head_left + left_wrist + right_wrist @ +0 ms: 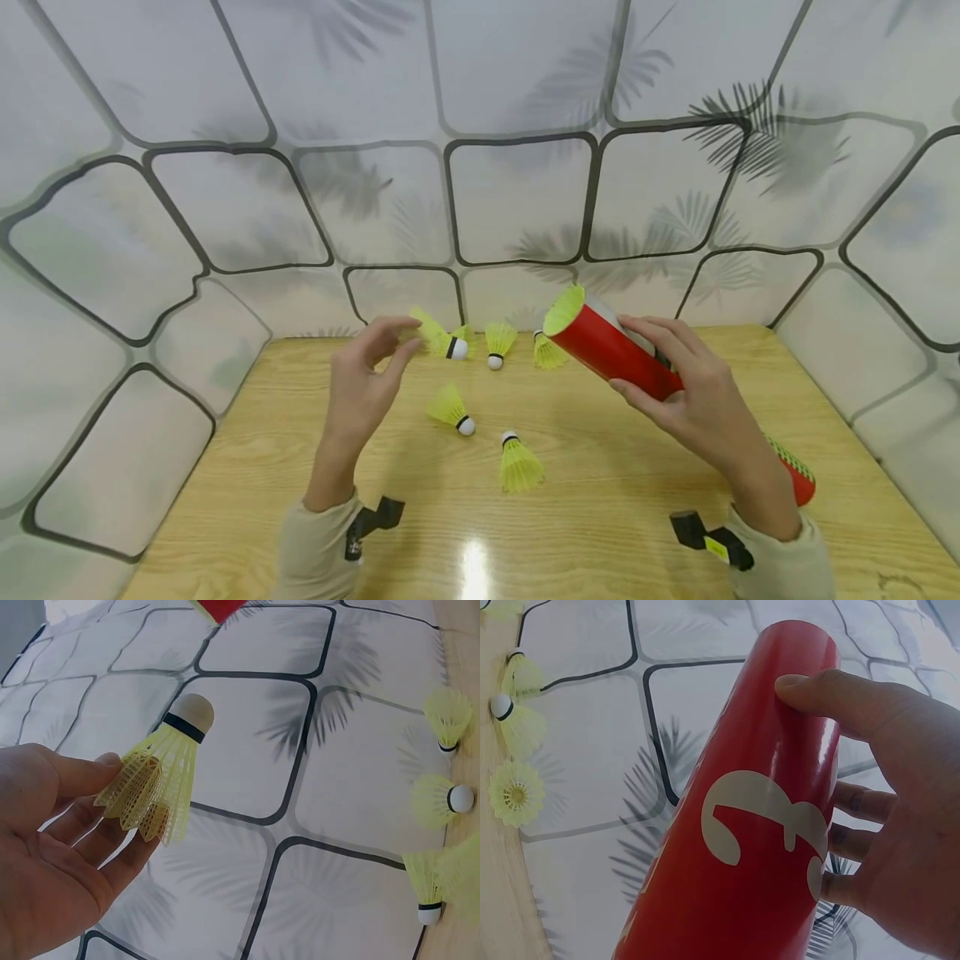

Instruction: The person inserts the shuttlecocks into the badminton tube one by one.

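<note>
My left hand (362,379) pinches a yellow shuttlecock (169,761) by the open edge of its skirt, its white cork pointing up and away in the left wrist view. Across from it, my right hand (693,392) grips a red tube (611,350) round its lower part, thumb along the near side. The tube is tilted, with its mouth up and toward the left. Yellow-green ridged material shows in that mouth. Pale lettering marks the red side in the right wrist view. Both hands are raised over the wooden table (600,517).
Several yellow shuttlecocks lie on the table: one (497,346) and another (550,352) along the back, one (450,408) mid-table and one (520,463) nearer. A second red cylinder (798,479) with a green pattern lies partly behind my right forearm. A patterned pale wall covering (517,200) rises behind.
</note>
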Tool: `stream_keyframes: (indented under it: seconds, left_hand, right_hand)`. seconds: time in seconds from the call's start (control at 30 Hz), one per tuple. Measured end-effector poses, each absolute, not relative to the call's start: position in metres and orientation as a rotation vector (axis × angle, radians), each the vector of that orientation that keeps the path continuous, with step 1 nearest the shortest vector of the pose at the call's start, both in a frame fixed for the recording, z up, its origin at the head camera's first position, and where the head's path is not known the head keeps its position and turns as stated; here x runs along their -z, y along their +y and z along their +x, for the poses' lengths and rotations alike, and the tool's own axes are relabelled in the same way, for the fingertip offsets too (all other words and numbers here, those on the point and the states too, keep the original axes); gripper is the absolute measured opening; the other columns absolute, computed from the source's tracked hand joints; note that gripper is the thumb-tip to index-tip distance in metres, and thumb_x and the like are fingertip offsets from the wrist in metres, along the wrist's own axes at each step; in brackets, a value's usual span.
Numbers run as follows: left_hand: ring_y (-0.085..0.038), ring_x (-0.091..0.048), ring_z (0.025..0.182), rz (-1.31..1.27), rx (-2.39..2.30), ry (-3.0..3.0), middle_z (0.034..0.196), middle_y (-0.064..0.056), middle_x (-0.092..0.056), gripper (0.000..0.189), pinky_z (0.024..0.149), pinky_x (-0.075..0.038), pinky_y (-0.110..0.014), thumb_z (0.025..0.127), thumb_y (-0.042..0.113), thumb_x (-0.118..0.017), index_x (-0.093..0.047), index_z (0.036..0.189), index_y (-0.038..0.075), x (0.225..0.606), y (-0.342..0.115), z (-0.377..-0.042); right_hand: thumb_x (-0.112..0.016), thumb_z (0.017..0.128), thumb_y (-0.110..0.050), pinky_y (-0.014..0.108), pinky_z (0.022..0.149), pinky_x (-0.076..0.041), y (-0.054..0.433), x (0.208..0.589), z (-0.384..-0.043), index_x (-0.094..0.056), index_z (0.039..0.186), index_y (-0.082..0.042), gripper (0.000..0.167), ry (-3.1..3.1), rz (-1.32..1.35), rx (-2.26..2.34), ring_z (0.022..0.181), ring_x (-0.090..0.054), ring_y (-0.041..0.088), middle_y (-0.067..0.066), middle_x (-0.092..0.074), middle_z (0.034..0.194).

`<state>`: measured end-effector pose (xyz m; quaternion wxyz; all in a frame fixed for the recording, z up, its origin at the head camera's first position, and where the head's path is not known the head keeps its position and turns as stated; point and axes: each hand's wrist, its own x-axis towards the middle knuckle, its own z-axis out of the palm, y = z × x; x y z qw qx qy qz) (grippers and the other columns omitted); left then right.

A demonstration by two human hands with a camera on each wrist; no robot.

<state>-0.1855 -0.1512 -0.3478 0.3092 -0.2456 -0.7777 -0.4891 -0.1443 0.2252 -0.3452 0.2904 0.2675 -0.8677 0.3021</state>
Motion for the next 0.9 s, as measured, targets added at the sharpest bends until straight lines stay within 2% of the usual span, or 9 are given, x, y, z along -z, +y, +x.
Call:
stream_keyframes:
  seconds: [0.2, 0.4, 0.73, 0.9]
  left_hand:
    - [-0.021, -0.070, 0.079, -0.680, 1.416, -1.935, 0.094, -0.011, -0.075, 0.019, 0.082, -0.058, -0.022, 0.090, -0.005, -0.075, -0.074, 0.108, 0.001, 0.339, -0.136, -0.184]
    - [-0.011, -0.071, 0.087, -0.725, 1.518, -1.826, 0.098, -0.016, -0.074, 0.023, 0.084, -0.059, -0.028, 0.089, -0.013, -0.072, -0.073, 0.110, -0.004, 0.333, -0.121, -0.183]
    - [-0.019, -0.072, 0.090, -0.723, 1.592, -1.738, 0.103, -0.019, -0.071, 0.021, 0.087, -0.059, -0.033, 0.091, -0.012, -0.070, -0.070, 0.112, -0.008, 0.339, -0.108, -0.178]
    - [-0.017, -0.072, 0.091, -0.696, 1.626, -1.633, 0.102, -0.023, -0.069, 0.020, 0.088, -0.059, -0.035, 0.091, -0.014, -0.069, -0.067, 0.111, -0.012, 0.341, -0.100, -0.178]
  right_hand:
    - [-0.091, 0.075, -0.006, 0.009, 0.073, -0.053, 0.224, 0.344, -0.143, -0.057, 0.146, -0.015, 0.079, -2.310, 0.719, -0.812, 0.106, -0.060, 0.018, 0.006, -0.059, 0.133]
    - [-0.091, 0.075, -0.006, 0.013, 0.069, -0.055, 0.222, 0.343, -0.142, -0.057, 0.146, -0.016, 0.080, -2.309, 0.723, -0.823, 0.107, -0.060, 0.019, 0.005, -0.059, 0.134]
    - [-0.091, 0.076, -0.009, 0.013, 0.073, -0.055, 0.216, 0.344, -0.142, -0.057, 0.146, -0.017, 0.079, -2.322, 0.751, -0.827, 0.110, -0.061, 0.020, 0.003, -0.058, 0.137]
    - [-0.091, 0.076, -0.008, 0.030, 0.069, -0.062, 0.215, 0.344, -0.141, -0.056, 0.147, -0.017, 0.079, -2.331, 0.762, -0.847, 0.113, -0.060, 0.021, 0.004, -0.057, 0.138]
